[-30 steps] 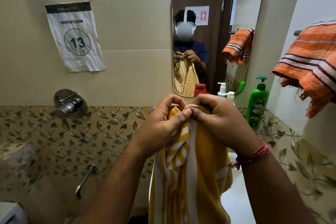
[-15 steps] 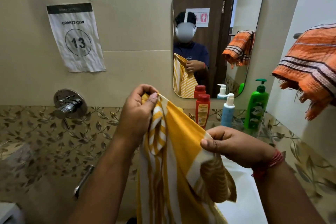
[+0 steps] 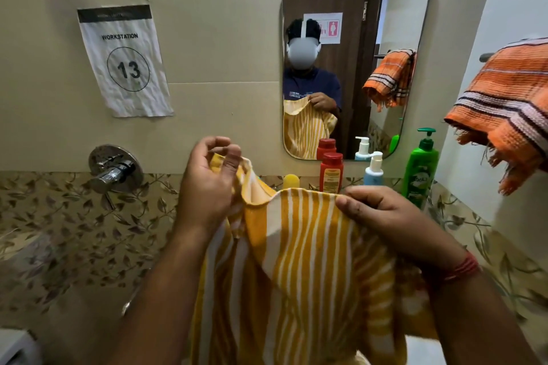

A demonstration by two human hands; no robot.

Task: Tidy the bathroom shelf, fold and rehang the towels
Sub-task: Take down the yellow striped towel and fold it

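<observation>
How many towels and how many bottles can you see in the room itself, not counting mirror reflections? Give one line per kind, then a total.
Towels: 2 (yellow striped towel, orange striped towel)
Bottles: 4 (red bottle, blue pump bottle, green pump bottle, yellow bottle)
Total: 6

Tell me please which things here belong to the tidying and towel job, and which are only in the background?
Belong to the job:
yellow striped towel, held by left hand and right hand
orange towel
red bottle
blue pump bottle
green pump bottle

Only background:
mirror
workstation sign
wall tap
</observation>
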